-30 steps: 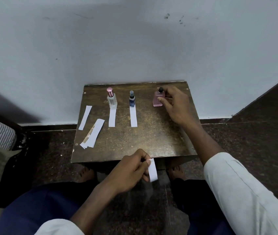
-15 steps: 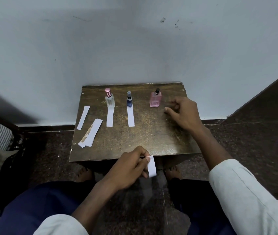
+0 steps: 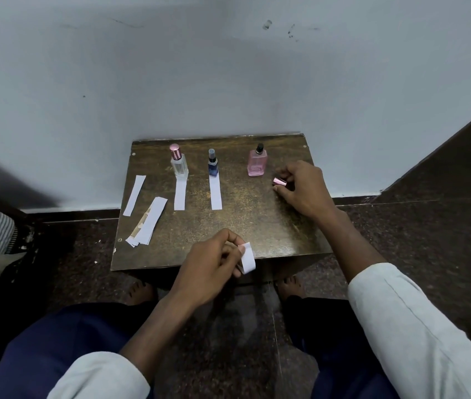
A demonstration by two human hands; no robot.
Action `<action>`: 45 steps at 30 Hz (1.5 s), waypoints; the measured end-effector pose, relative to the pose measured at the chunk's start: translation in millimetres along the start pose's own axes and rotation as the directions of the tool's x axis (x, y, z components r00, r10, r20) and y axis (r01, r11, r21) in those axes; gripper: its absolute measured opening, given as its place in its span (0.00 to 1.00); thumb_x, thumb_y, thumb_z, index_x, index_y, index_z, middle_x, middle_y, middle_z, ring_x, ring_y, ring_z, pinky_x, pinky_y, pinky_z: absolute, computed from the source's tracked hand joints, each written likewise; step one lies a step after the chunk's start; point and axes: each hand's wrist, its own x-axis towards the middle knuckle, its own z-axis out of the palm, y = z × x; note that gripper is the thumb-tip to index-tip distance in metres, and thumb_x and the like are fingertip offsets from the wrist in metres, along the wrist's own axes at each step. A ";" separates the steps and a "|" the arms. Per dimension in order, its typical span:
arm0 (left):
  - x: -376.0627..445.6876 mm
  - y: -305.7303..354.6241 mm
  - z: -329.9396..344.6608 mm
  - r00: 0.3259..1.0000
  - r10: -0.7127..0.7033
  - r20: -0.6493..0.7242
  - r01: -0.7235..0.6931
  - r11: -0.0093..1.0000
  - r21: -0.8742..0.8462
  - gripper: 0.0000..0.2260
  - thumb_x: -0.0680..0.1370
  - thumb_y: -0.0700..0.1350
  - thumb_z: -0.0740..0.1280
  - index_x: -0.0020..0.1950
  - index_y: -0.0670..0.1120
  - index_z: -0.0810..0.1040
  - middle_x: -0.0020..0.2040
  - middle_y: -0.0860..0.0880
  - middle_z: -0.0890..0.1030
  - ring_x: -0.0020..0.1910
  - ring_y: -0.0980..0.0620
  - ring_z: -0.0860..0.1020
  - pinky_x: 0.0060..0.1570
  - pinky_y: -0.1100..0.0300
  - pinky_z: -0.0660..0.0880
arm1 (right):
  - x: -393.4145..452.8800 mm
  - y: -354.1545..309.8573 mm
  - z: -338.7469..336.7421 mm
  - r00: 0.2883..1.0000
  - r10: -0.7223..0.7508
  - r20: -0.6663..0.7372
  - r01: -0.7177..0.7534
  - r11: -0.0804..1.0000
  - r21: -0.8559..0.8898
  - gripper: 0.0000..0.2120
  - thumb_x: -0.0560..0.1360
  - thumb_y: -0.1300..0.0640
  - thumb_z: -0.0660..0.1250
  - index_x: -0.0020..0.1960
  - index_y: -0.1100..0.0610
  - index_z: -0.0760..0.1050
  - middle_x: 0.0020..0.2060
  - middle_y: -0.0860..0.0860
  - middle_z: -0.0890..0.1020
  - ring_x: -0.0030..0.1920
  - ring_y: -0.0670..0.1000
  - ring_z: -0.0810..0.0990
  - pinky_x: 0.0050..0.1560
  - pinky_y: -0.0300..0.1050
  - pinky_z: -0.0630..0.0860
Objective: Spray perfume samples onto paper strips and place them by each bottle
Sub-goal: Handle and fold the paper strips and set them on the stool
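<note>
Looking down from the head camera, a small dark brown table (image 3: pixel 240 214) stands against a pale wall (image 3: pixel 228 76), with three perfume bottles lined up along its far edge. The clear bottle (image 3: pixel 178 165) on the left wears a pink cap, and a white paper strip (image 3: pixel 179 194) lies just in front of it, its far end touching or nearly touching the base. The dark blue bottle (image 3: pixel 213 166) in the middle has its own strip (image 3: pixel 215 193) laid the same way. The pink bottle (image 3: pixel 257 164) on the right stands uncapped, black sprayer exposed, with no strip before it. The right hand (image 3: pixel 303 187) rests low over the table just right of that bottle, fingers curled around a small pink cap (image 3: pixel 279 182) pinched between thumb and fingertips. The left hand (image 3: pixel 214 266) hovers at the table's near edge, pinching a short white strip (image 3: pixel 247 257) between thumb and forefinger; the paper hangs down past the edge. At the left side of the table a single spare strip (image 3: pixel 134 194) lies apart, and a loose stack of strips (image 3: pixel 148 221) lies beside it, fanned slightly at the near end. Below, dark blue trousers (image 3: pixel 44 349), pale sleeves and bare feet show on a dark speckled floor (image 3: pixel 418 231).
</note>
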 end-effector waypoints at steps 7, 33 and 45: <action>2.5 3.1 0.2 1.000 0.020 -0.022 -0.021 1.000 -0.021 0.03 0.86 0.48 0.67 0.55 0.51 0.78 0.38 0.55 0.87 0.36 0.58 0.86 0.42 0.71 0.75 | 0.2 0.9 -1.1 1.000 0.016 0.000 -0.016 1.000 0.010 0.17 0.74 0.55 0.79 0.60 0.58 0.83 0.53 0.54 0.84 0.49 0.50 0.82 0.52 0.39 0.73; 3.3 3.6 -14.6 0.952 0.113 -0.283 -0.114 0.993 0.014 0.01 0.82 0.50 0.72 0.52 0.55 0.83 0.39 0.56 0.85 0.36 0.59 0.83 0.38 0.62 0.79 | -135.1 -107.0 -13.9 0.927 0.178 0.330 -0.362 0.655 0.663 0.19 0.87 0.47 0.59 0.52 0.54 0.86 0.39 0.48 0.87 0.39 0.44 0.84 0.42 0.39 0.77; 6.7 3.2 -22.5 0.960 0.228 -0.162 -0.214 0.972 0.101 0.02 0.81 0.51 0.74 0.53 0.57 0.84 0.44 0.59 0.84 0.40 0.57 0.83 0.41 0.59 0.81 | -126.8 -108.2 -15.6 0.927 0.152 0.342 -0.341 0.722 0.603 0.17 0.83 0.44 0.67 0.47 0.54 0.87 0.41 0.53 0.88 0.42 0.47 0.86 0.45 0.45 0.77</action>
